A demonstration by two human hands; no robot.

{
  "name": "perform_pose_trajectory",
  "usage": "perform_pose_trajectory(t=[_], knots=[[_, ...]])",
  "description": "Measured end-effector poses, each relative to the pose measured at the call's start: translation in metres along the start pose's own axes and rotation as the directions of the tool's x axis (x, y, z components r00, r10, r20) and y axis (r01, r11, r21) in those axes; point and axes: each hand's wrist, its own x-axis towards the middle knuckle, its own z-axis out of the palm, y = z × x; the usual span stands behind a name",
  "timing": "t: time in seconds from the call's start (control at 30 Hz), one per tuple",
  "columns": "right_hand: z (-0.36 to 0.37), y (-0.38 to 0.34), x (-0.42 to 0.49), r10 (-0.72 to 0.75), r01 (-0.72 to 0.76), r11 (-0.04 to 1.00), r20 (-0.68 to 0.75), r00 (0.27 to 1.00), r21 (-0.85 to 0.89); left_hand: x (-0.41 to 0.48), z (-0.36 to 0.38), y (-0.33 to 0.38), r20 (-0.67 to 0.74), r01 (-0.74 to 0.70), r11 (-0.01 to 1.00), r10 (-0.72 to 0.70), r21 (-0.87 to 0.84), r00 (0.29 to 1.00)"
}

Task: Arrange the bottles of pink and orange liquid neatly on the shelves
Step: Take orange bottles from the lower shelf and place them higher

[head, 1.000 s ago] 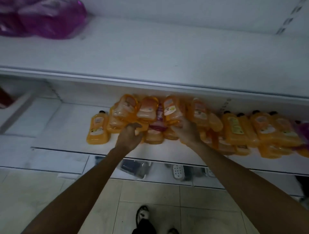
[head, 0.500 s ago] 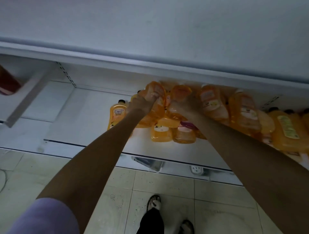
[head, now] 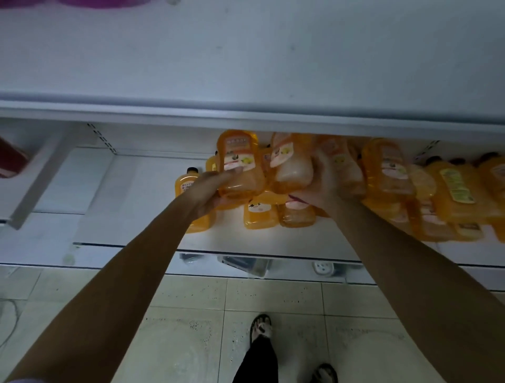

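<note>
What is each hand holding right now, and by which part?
The left hand grips an orange bottle at its base end; the right hand grips a second orange bottle, also near its base.

Place: shop aisle | Shelving: white metal shelves point(head: 246, 68) in tiers, slotted uprights point(head: 102, 138) at the back — retail racking | Stock: many identical labelled orange bottles point(head: 453, 188) crowded on one shelf; pink goods point(head: 103, 2) cut off at the top edge | Floor: pale speckled tiles point(head: 273, 295) — plain, hard-wearing
</note>
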Motion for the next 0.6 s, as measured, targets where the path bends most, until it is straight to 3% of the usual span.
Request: perform_pose_trajectory(t=[0.07, 0.13, 0.17, 0.37, 0.47, 0.6], knots=[[-0.002, 0.001, -0.015, 0.036, -0.046, 0.997, 0.163, 0.986, 0.060, -0.016, 0.002, -0.003, 0.029, -0.014, 0.999, 0.015, -0.042, 0.999], [-0.005, 0.002, -0.030, 0.088, -0.092, 0.996, 0.329, 0.940, -0.003, -0.028, 0.006, -0.007, 0.065, -0.023, 0.998, 0.027, -0.053, 0.998], [-0.006, 0.000, -0.037, 0.107, -0.096, 0.994, 0.321, 0.941, -0.049, -0.037, 0.012, -0.007, 0.067, -0.031, 0.999, 0.033, -0.042, 0.997], [-0.039, -0.005, -0.113, 0.086, -0.079, 0.992, 0.065, 0.994, -0.102, -0.089, 0.100, -0.009, 0.045, -0.174, 0.970, 0.169, 0.171, 0.985], [-0.075, -0.016, -0.177, 0.033, -0.050, 0.990, -0.129, 0.991, -0.129, -0.109, 0.163, -0.023, 0.062, -0.250, 0.932, 0.242, 0.264, 0.968], [-0.129, -0.053, -0.289, -0.106, 0.082, 0.992, -0.311, 0.944, -0.091, -0.134, 0.265, -0.038, 0.218, -0.324, 0.902, 0.268, 0.284, 0.938]])
